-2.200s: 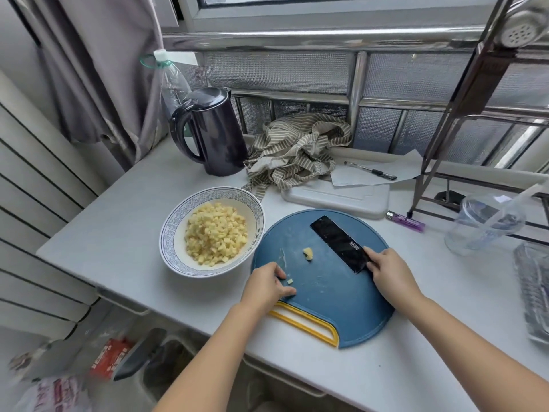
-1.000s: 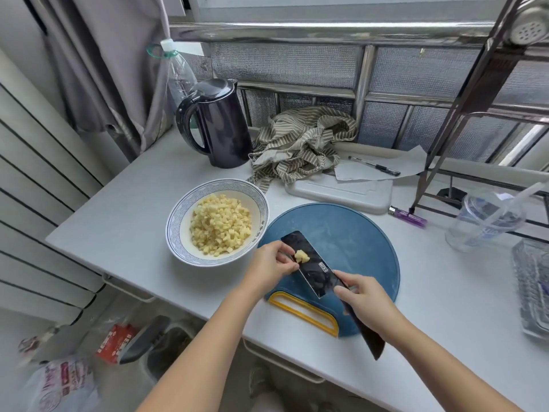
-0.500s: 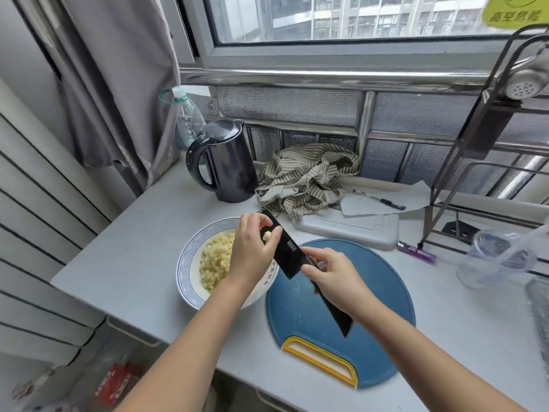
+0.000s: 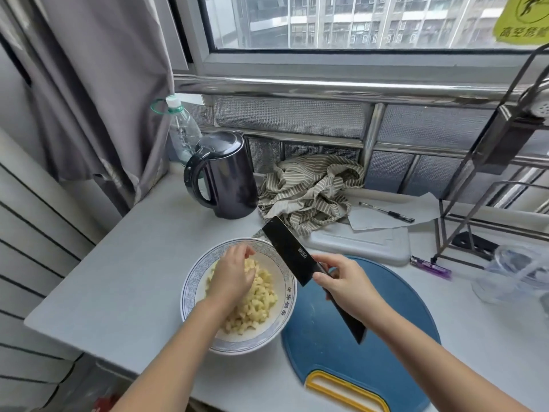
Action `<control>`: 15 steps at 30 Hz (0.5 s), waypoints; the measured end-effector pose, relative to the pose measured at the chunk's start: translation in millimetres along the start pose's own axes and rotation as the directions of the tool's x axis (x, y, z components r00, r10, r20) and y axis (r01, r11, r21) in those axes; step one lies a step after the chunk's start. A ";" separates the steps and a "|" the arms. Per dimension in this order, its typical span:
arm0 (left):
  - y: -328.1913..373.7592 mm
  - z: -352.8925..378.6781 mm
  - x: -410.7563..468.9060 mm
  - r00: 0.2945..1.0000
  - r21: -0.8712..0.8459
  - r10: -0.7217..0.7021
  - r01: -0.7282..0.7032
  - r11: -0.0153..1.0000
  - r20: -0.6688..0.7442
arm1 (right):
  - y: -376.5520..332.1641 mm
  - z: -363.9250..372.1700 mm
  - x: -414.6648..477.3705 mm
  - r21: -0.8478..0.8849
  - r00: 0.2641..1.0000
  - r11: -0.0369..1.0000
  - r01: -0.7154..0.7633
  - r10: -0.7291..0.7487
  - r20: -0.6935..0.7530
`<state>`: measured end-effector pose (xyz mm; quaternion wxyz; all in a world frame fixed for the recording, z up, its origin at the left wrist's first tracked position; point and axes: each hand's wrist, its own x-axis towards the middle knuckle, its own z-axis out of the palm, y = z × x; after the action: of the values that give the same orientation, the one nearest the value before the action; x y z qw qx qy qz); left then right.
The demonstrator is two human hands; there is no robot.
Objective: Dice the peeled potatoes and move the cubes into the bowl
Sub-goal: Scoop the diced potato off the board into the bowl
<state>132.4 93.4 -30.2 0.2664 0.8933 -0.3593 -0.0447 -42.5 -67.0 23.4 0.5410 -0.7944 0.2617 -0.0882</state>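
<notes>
A white bowl with a blue patterned rim holds a heap of yellow potato cubes. My left hand hovers over the cubes inside the bowl, fingers pointing down and loosely bent; whether it holds a cube is hidden. My right hand grips the handle of a black cleaver, whose blade points up and left above the bowl's right rim. The round blue cutting board with a yellow handle lies to the right of the bowl, with no potato showing on it.
A black kettle and a plastic bottle stand at the back left. A striped cloth, a white board, paper with a pen, a purple lighter, a metal rack and a clear cup crowd the back and right.
The cleaver, carrying the last potato bits, was lifted from the board over to the bowl. My left hand went from the blade down into the bowl. The camera has tilted up.
</notes>
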 end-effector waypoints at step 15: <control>89.0 17.2 18.7 0.960 -0.234 0.223 -0.181 0.955 0.167 | 111.1 -97.3 -94.9 0.288 0.797 0.916 -0.278 0.388 -0.464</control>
<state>86.5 19.9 2.4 0.3296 0.8088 -0.4659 -0.1417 -199.7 -128.5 -24.8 0.5377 -0.6230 0.5215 -0.2254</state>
